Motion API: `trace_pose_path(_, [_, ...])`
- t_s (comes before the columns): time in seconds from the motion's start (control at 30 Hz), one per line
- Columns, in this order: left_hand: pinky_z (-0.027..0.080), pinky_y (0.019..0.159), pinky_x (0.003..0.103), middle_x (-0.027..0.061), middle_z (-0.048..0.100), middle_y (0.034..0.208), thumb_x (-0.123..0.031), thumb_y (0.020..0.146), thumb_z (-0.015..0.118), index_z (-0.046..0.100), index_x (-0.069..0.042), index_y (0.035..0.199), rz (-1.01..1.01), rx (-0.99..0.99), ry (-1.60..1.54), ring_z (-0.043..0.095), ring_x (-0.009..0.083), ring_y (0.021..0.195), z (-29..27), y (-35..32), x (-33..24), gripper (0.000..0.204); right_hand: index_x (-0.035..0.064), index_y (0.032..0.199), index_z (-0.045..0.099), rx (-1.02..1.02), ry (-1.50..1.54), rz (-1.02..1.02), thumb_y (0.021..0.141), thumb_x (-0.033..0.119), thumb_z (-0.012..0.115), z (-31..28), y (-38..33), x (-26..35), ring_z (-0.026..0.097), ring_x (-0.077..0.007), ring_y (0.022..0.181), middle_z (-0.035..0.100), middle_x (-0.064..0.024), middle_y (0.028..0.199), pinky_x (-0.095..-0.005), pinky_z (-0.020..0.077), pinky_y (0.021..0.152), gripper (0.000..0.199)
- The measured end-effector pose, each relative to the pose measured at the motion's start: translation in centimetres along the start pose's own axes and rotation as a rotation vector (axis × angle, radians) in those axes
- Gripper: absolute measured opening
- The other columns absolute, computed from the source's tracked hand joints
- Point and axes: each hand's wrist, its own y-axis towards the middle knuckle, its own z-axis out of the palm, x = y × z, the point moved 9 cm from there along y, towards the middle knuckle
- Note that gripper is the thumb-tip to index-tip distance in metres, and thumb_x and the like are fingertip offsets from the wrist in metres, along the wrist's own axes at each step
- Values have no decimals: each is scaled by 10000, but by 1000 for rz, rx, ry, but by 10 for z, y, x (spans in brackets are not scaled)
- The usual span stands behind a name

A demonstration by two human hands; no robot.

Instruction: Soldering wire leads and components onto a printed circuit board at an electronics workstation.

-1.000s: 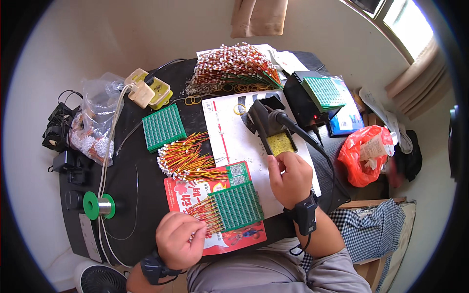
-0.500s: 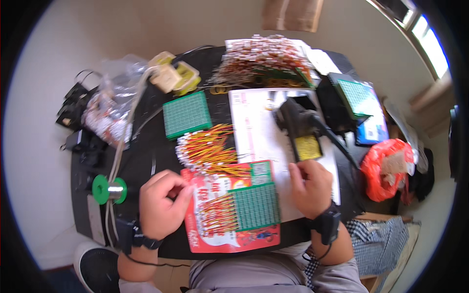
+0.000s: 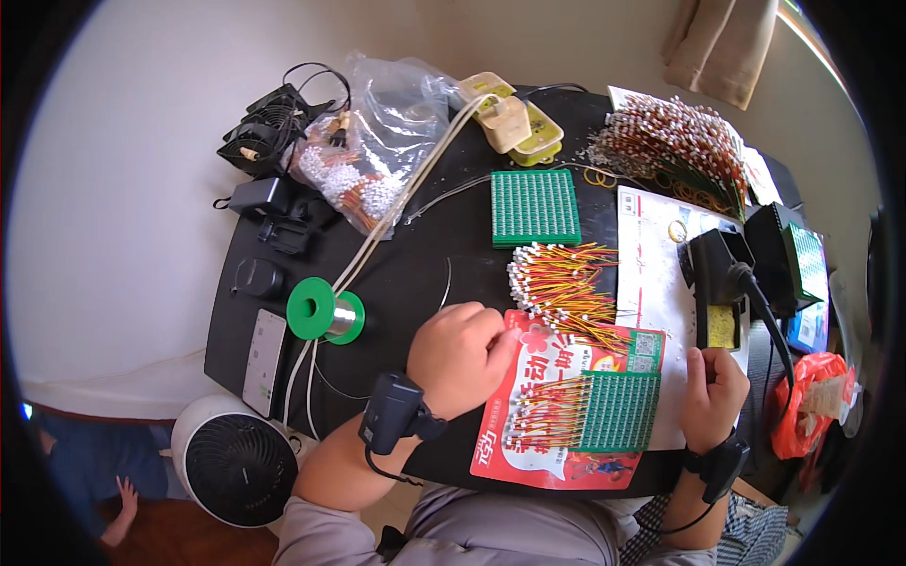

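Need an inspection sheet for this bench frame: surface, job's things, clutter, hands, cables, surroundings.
Surface: black table, crowded.
Job's things: green perforated board with wires fitted, on a red leaflet; loose wire bundle above it.
Clutter: second green board, solder spool, plastic bag of parts, soldering iron stand.
Hands: left hand resting fingers on the leaflet edge; right hand fisted beside the board, contents hidden.
Cables: pale cord crossing the table.
Surroundings: white fan on the floor.
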Motion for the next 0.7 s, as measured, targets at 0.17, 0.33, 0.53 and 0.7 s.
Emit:
trace_pose_path(0.17, [484, 620, 448, 117, 576, 716, -146, 847, 732, 601, -44, 756, 42, 43, 19, 599, 344, 695, 5, -5, -9, 189, -40, 828, 627, -15, 0, 29, 935, 63, 696, -4, -1, -1, 516, -124, 565, 591, -80, 642, -283, 401, 536, 164])
trace_pose_path(0.33, [489, 631, 458, 123, 568, 736, -154, 850, 727, 595, -47, 780, 46, 42, 59, 593, 349, 710, 8, -6, -9, 183, -39, 826, 622, -10, 18, 23, 939, 66, 693, -1, -1, -2, 502, -121, 565, 582, -76, 641, -280, 392, 534, 170])
trace_pose_path(0.53, [491, 629, 459, 122, 577, 735, -157, 856, 726, 602, -51, 781, 51, 32, 66, 600, 346, 712, 8, -3, -9, 180, -39, 827, 626, 9, 17, -1, 943, 71, 694, -1, -2, 1, 505, -117, 572, 585, -72, 644, -279, 394, 538, 174])
trace_pose_path(0.7, [492, 628, 459, 117, 581, 734, -157, 853, 729, 598, -55, 775, 43, 37, 67, 602, 344, 713, 10, -4, -8, 183, -39, 827, 630, 15, 32, 19, 942, 66, 693, 0, -1, 1, 510, -118, 573, 591, -73, 644, -280, 400, 540, 168])
